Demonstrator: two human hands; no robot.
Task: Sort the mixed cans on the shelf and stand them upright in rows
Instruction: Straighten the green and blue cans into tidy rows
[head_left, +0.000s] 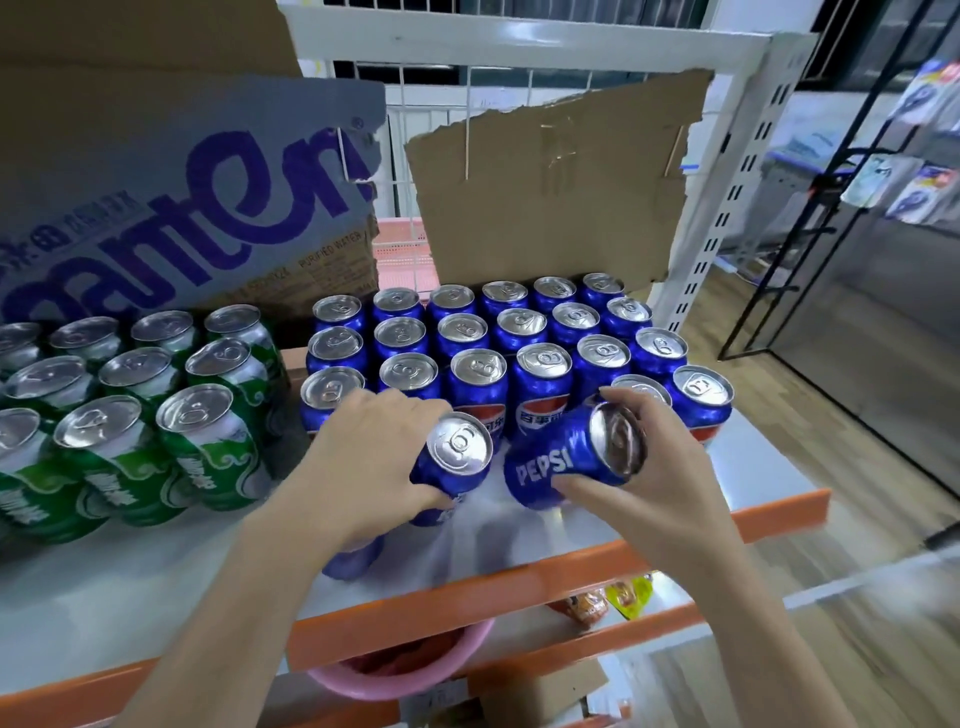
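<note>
On the white shelf (156, 577), several blue Pepsi cans (540, 384) stand upright in rows at the middle and right. Green cans (208, 441) stand upright in rows at the left. My left hand (374, 457) grips a blue Pepsi can (454, 457), held nearly upright just in front of the blue rows. My right hand (660, 457) grips a second blue Pepsi can (566, 462), tilted on its side with its end turned toward me. A further blue can (353, 561) lies partly hidden under my left wrist.
A printed cardboard box (171, 208) stands behind the green cans and a torn cardboard sheet (556, 182) behind the blue ones. The shelf's orange front edge (519, 587) runs below my hands. A pink bowl (405, 670) and snack packets (608, 597) sit on the lower shelf.
</note>
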